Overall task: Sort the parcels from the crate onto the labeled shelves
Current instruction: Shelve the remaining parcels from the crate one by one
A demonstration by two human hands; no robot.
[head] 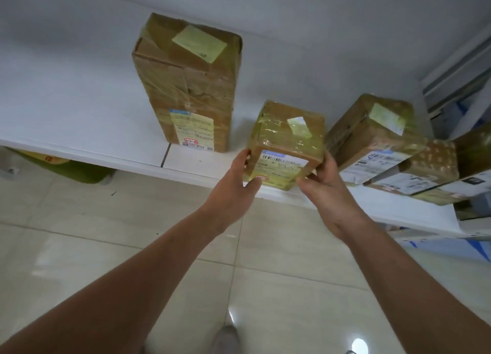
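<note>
Floor [79,247]: pale glossy tiles with lamp glare; the toe of a grey shoe [225,337] shows at the bottom edge.
Shelf [79,119]: a white board against a white wall, with a seam in its front edge; no shelf label can be read.
Tall parcel [186,82]: a brown carton standing upright on the shelf, wrapped in clear tape. It has a yellow-green sticker on top and a shipping label low on the front with a blue strip and a red-edged box of handwriting too small to read.
Leaning parcel [372,135]: tilted on the right, with a barcode label whose print is blurred; more parcels lie beyond it.
Held parcel [287,138]: a small carton under yellowish tape at the shelf's front edge, between the tall parcel and the leaning parcel. It carries a barcode label with a blue strip, all illegible. Whether its base rests on the board cannot be told.
Left hand [233,183]: fingers and thumb clasp the parcel's left lower edge.
Right hand [326,189]: fingers curl round its right lower corner.
</note>
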